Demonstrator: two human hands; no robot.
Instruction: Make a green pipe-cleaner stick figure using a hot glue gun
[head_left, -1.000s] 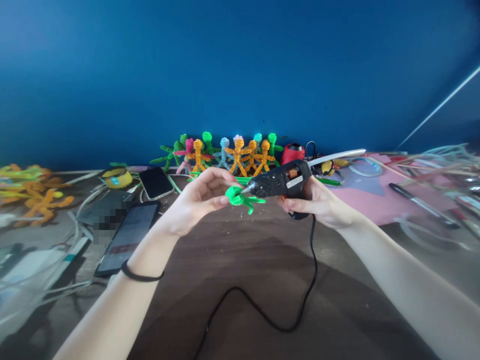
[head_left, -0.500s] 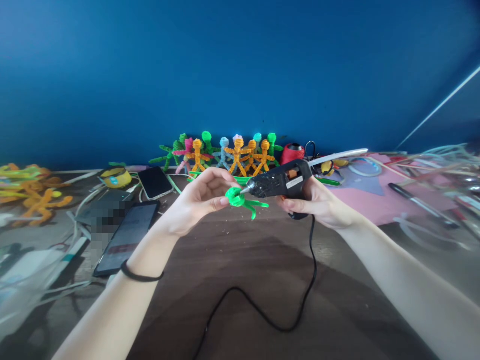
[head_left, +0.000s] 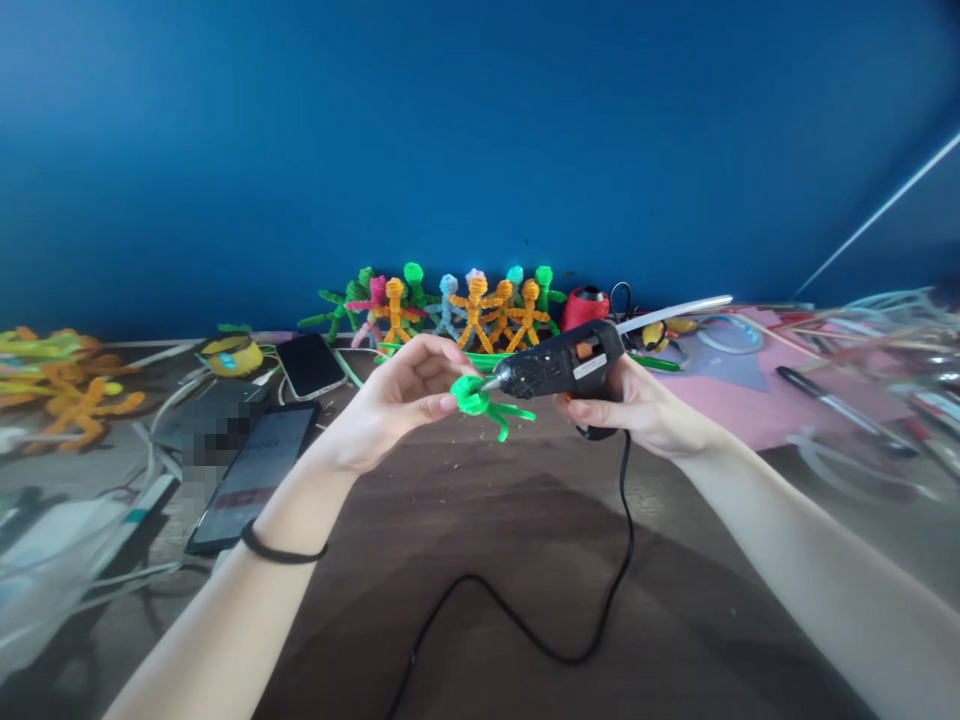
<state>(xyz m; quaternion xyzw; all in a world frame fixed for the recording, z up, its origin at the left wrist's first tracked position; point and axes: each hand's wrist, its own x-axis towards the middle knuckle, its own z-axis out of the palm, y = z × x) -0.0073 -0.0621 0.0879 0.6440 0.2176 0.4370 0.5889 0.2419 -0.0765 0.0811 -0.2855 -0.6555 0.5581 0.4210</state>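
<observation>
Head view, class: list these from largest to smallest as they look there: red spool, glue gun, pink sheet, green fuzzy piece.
1. Pink sheet
2. Glue gun
3. Green fuzzy piece and red spool: unsure; they look close, and the spool is farther and partly hidden.

Soft light casts broad shadows across the table [head_left: 480, 510], and both side edges blur and stretch.
</observation>
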